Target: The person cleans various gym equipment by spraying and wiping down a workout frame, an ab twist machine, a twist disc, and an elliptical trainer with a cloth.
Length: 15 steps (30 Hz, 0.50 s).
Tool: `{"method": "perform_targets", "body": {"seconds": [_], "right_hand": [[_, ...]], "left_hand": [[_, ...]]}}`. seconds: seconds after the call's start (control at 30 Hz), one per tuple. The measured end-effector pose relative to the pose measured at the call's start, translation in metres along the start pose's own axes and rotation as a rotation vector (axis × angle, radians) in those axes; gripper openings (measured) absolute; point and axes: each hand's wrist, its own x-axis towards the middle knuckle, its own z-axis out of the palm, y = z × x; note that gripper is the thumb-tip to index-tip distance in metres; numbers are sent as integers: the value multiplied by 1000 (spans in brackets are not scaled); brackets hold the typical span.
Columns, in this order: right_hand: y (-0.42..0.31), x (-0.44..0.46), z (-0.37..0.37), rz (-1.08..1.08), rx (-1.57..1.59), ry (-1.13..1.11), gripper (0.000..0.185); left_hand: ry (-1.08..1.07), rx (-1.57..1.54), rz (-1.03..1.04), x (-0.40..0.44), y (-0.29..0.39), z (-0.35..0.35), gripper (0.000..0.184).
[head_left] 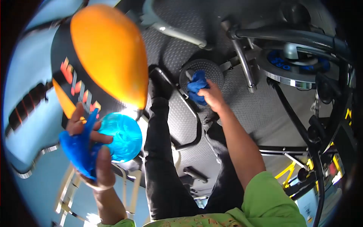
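Note:
My left hand [102,166] is wrapped round the neck of a spray bottle [124,138], which has a blue trigger head and bright blue liquid inside. Some of its fingers lie over the trigger. At the centre, my right hand [213,97] grips a bunched blue cloth [197,86]. Beneath the cloth is a round, dark, textured plate [211,70] fixed to a metal frame; whether the cloth touches it I cannot tell.
A large orange and black rounded housing [109,49] rises at the upper left. Exercise equipment with a metal-rimmed disc [291,72] and black tubes stands on the right. A bent black bar [194,128] lies near my legs. Dark textured matting [170,53] covers the floor.

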Motion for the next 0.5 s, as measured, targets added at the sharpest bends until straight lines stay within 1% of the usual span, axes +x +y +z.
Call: {"method": "perform_targets", "body": {"seconds": [0.03, 0.07, 0.1, 0.13, 0.17, 0.2, 0.27, 0.33, 0.37, 0.4, 0.43, 0.47, 0.5], "right_hand": [[-13, -13, 0, -23, -67, -36, 37], [-25, -22, -1, -52, -137, -69, 35], [-27, -27, -5, -54, -287, -87, 36], [-27, -28, -7, -61, -320, -117, 36], [-21, -30, -7, -72, -251, -140, 35], [-13, -33, -7, -72, -182, -167, 35], [-3, -36, 1, -83, -241, -228, 35], [-6, -46, 23, -182, -297, -206, 33], [-6, -50, 40, -280, -448, -143, 30], [-5, -50, 57, -273, -483, -165, 30], [-2, -46, 75, -559, -586, -167, 29], [2, -39, 93, -855, -679, -174, 29], [8, -27, 115, -1019, -763, -128, 29]], "left_hand": [[17, 36, -53, -27, 2, -1, 57], [50, 26, -113, -51, 2, 4, 59], [101, -10, -233, -77, 4, 7, 61], [156, -70, -363, -99, 5, 13, 63], [201, -117, -473, -123, 3, 16, 65], [175, -124, -556, -151, -4, 19, 67], [311, -194, -429, -201, -28, 42, 63], [190, -201, -362, -235, -43, 50, 66], [217, -220, -292, -249, -56, 58, 68], [244, -238, -220, -260, -67, 66, 69], [221, -219, -221, -267, -76, 68, 69], [151, -231, -304, -278, -84, 68, 69], [210, -276, -287, -290, -97, 75, 68]]}}
